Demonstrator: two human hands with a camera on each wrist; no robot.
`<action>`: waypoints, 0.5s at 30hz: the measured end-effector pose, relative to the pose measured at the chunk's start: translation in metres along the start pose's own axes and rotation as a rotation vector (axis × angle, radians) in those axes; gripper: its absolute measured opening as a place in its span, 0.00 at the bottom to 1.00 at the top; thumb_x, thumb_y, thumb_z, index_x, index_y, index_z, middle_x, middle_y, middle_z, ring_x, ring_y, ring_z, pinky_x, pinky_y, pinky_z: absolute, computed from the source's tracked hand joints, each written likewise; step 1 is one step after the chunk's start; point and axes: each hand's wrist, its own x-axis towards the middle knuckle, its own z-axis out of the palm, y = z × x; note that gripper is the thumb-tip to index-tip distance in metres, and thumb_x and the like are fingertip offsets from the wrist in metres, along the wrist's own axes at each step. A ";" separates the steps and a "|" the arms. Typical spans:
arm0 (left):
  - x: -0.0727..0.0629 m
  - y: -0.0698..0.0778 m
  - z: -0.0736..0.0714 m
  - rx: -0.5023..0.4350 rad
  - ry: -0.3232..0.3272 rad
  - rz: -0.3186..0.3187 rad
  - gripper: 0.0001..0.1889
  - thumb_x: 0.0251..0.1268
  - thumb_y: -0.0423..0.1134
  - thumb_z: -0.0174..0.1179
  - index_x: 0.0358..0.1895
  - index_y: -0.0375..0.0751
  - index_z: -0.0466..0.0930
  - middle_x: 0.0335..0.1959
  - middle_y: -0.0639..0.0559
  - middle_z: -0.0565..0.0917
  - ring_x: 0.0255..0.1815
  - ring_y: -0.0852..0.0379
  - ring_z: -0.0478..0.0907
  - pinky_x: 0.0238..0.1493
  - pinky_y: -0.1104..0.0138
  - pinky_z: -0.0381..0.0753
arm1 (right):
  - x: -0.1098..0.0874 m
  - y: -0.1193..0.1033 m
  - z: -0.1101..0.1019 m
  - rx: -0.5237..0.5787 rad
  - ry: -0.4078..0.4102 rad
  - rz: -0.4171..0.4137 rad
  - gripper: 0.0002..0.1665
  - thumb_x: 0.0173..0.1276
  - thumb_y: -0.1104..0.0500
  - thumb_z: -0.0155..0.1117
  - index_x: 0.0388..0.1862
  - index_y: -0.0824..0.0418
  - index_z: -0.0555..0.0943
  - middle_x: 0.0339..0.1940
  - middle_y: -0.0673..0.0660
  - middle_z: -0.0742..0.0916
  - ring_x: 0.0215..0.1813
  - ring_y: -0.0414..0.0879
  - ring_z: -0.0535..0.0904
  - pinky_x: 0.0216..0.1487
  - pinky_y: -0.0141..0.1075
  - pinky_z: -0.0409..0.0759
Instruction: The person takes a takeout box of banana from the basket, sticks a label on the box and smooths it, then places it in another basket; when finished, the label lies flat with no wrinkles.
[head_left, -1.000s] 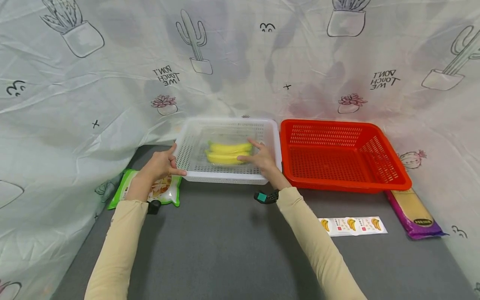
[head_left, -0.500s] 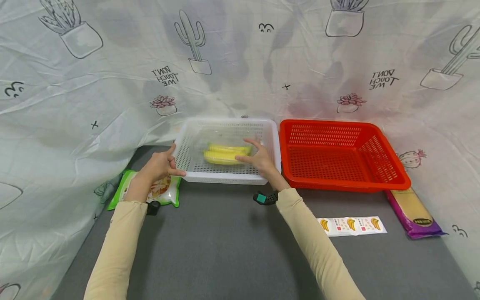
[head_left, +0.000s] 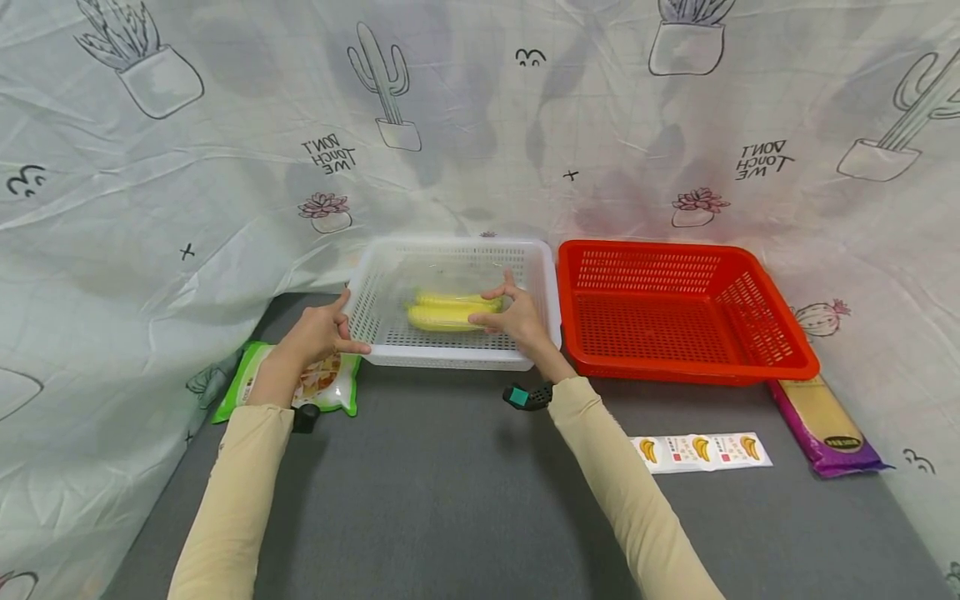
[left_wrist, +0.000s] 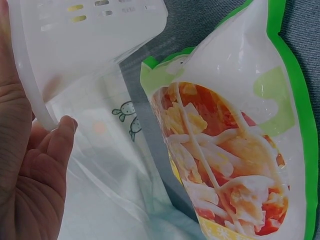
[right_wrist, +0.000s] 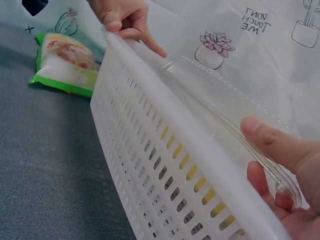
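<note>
Right grip (head_left: 521, 323) on clear box (head_left: 442, 279), bananas (head_left: 448, 317) leftward

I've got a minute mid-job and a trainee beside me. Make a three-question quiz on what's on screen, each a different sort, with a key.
1. Multiple choice: what does the right hand hold?
A) the strip of labels
B) the clear container
C) the purple packet

2. True or false: in the head view, the white basket stands to the left of the red basket.

3. Fill the gap: the hand nearest the green-edged bag is the ____ hand.

Key: 1: B. 2: True. 3: left; the left hand grips the white basket's rim, with that bag close by.
</note>
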 end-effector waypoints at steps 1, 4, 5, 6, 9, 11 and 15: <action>0.000 0.000 0.000 0.001 0.000 0.001 0.21 0.43 0.52 0.75 0.19 0.42 0.74 0.75 0.40 0.49 0.21 0.54 0.58 0.51 0.54 0.67 | 0.000 0.000 0.000 -0.015 -0.004 -0.007 0.23 0.50 0.64 0.78 0.46 0.65 0.81 0.79 0.48 0.52 0.76 0.50 0.53 0.35 0.35 0.82; -0.001 0.000 0.000 -0.002 -0.003 -0.002 0.21 0.43 0.52 0.75 0.19 0.41 0.74 0.75 0.39 0.49 0.21 0.54 0.57 0.50 0.54 0.67 | 0.000 0.000 0.000 -0.062 -0.011 -0.035 0.20 0.51 0.63 0.78 0.41 0.65 0.80 0.79 0.48 0.53 0.78 0.49 0.46 0.36 0.34 0.82; -0.001 0.000 0.000 -0.002 -0.003 -0.002 0.21 0.43 0.52 0.75 0.20 0.41 0.75 0.75 0.39 0.50 0.21 0.55 0.56 0.51 0.53 0.67 | 0.000 -0.001 0.000 -0.074 -0.011 -0.044 0.19 0.51 0.63 0.78 0.39 0.65 0.80 0.79 0.48 0.53 0.78 0.49 0.45 0.36 0.33 0.81; 0.000 0.000 0.000 -0.002 -0.004 -0.003 0.21 0.43 0.52 0.75 0.20 0.40 0.75 0.75 0.39 0.50 0.20 0.55 0.56 0.51 0.53 0.67 | 0.000 -0.001 0.000 -0.076 -0.012 -0.053 0.19 0.51 0.63 0.78 0.38 0.66 0.79 0.79 0.48 0.53 0.78 0.49 0.45 0.36 0.33 0.81; 0.002 0.000 0.000 -0.009 0.005 0.004 0.25 0.43 0.53 0.75 0.32 0.35 0.78 0.68 0.38 0.67 0.20 0.56 0.55 0.51 0.53 0.67 | 0.000 -0.001 0.000 -0.083 -0.009 -0.071 0.17 0.50 0.64 0.78 0.36 0.65 0.79 0.79 0.48 0.53 0.78 0.49 0.46 0.36 0.32 0.81; 0.002 0.000 0.000 -0.012 0.010 0.009 0.32 0.43 0.54 0.74 0.46 0.31 0.78 0.53 0.38 0.78 0.20 0.56 0.54 0.51 0.53 0.67 | 0.000 -0.002 0.000 -0.080 -0.006 -0.083 0.17 0.50 0.65 0.78 0.35 0.65 0.79 0.79 0.48 0.53 0.77 0.49 0.47 0.36 0.31 0.81; 0.001 -0.001 0.000 -0.011 0.005 0.006 0.33 0.43 0.54 0.74 0.46 0.30 0.79 0.56 0.38 0.77 0.19 0.56 0.54 0.49 0.53 0.67 | -0.001 -0.002 0.001 -0.067 0.003 -0.099 0.17 0.50 0.66 0.77 0.35 0.65 0.78 0.79 0.48 0.52 0.78 0.47 0.46 0.35 0.31 0.81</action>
